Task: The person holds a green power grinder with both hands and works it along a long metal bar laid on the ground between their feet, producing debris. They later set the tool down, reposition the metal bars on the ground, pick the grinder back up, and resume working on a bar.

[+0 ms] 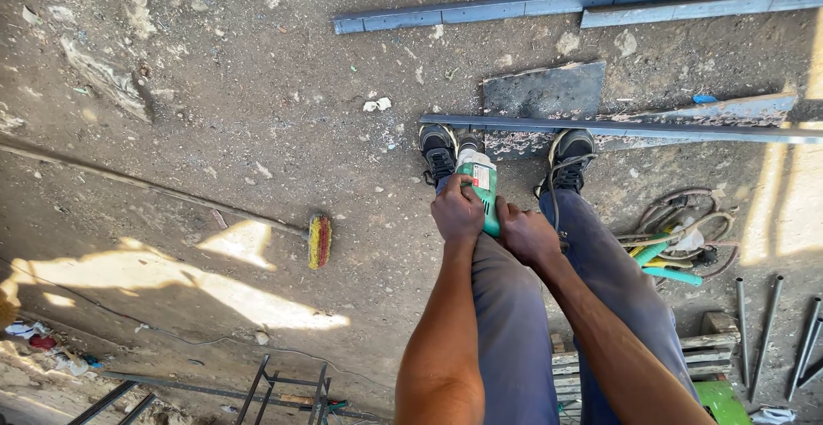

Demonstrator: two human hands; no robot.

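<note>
My left hand [457, 210] and my right hand [526, 234] both grip a green and white angle grinder [482, 183], held low between my knees. The tool's front end points down at a long grey steel bar [617, 127] that lies across the ground just past my two black shoes [438, 152]. The grinder's disc is hidden behind its body and my hands. A flat dark metal plate [543, 92] lies under the bar.
More steel bars [549, 3] lie at the top. A broom [319, 241] rests on the dirt floor at left. Coiled hoses and cables [681, 241] sit at right, beside several metal rods [767, 322]. A wooden pallet [707, 358] and a metal frame [283, 391] are below.
</note>
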